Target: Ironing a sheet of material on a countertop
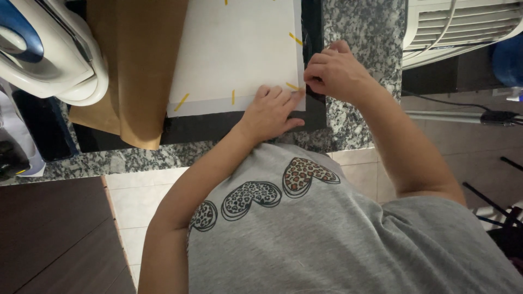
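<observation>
Two hands meet at the lower right corner of a white sheet (234, 54) at upper centre: the left hand (269, 111) presses flat, fingers extended, while the right hand (335, 71) pinches a yellow tape strip (292, 86). Several strips already line the sheet's edges over a black mat (218, 126); brown paper (136, 65) lies left.

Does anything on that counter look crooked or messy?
A little. The brown paper hangs past the edge of the black mat, and the yellow tape strips around the white sheet sit at mixed angles. Both hands, left and right, pinch one strip at its corner.
</observation>
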